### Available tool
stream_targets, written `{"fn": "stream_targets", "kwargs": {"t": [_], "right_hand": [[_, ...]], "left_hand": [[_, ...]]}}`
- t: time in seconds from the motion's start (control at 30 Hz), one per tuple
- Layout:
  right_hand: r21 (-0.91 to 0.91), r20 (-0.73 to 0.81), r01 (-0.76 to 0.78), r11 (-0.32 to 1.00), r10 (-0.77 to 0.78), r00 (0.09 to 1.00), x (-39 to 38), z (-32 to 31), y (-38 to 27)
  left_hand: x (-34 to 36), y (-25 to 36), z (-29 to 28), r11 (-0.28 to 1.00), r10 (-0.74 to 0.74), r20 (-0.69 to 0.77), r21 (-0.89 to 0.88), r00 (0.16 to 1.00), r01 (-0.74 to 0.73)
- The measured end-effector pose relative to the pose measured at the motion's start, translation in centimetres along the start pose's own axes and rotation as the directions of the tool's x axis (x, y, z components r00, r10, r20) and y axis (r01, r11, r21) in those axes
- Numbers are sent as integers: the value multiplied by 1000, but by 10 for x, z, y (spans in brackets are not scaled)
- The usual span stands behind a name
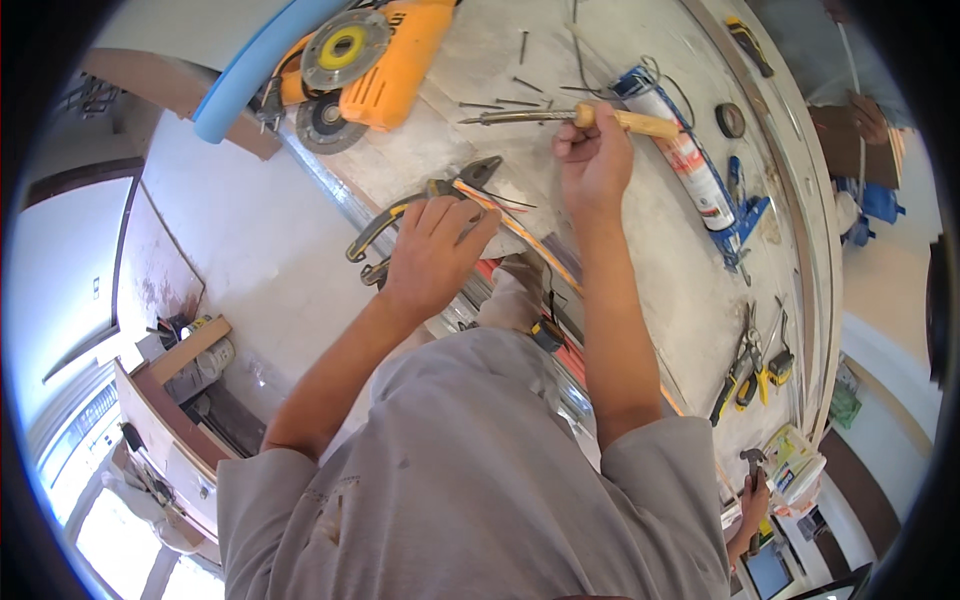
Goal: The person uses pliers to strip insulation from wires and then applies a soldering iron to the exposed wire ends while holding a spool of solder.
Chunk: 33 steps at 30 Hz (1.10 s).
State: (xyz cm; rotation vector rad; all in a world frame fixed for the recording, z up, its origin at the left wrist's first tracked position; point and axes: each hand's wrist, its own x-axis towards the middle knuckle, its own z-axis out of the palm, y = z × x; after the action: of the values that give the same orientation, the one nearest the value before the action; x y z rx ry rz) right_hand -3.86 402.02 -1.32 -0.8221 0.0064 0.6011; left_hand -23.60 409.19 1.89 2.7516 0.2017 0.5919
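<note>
My right hand (597, 165) grips the light wooden handle of what looks like a soldering iron (520, 117). Its metal shaft points left and narrows to a tip. My left hand (437, 250) is curled palm down over a black and yellow bar clamp (385, 228) at the edge of the work surface. What its fingers close on is hidden beneath them. Thin red and black wires (512, 204) stick out just right of those fingers. An orange and white strip (530, 238) runs from there toward the lower right.
An orange angle grinder (395, 70) lies at the far left, several screws (515, 101) near the iron's tip. Right of my right hand are a caulking gun (690, 160) and black tape roll (730, 120). Another person's hand holds a hammer (752, 462) at lower right.
</note>
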Motion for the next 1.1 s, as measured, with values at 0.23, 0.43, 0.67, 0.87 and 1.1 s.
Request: {"fn": "stream_targets", "kwargs": {"t": [0.23,0.43,0.67,0.87,1.1], "right_hand": [[-263,181,-53,963,103,978,19,16,-12],[-373,234,-39,927,134,963,39,14,-6],[-362,217,-76,929,163,962,40,11,-5],[-388,268,-24,921,137,954,42,9,-5],[-388,209,1,922,88,974,42,16,-4]], "left_hand": [[-16,-6,6,993,-112,-230,-53,967,102],[-3,10,4,981,-128,-83,134,988,138],[15,30,8,954,-205,72,240,976,183],[6,21,9,980,-192,69,64,979,188],[0,16,8,981,-195,-18,-1,981,195]]}}
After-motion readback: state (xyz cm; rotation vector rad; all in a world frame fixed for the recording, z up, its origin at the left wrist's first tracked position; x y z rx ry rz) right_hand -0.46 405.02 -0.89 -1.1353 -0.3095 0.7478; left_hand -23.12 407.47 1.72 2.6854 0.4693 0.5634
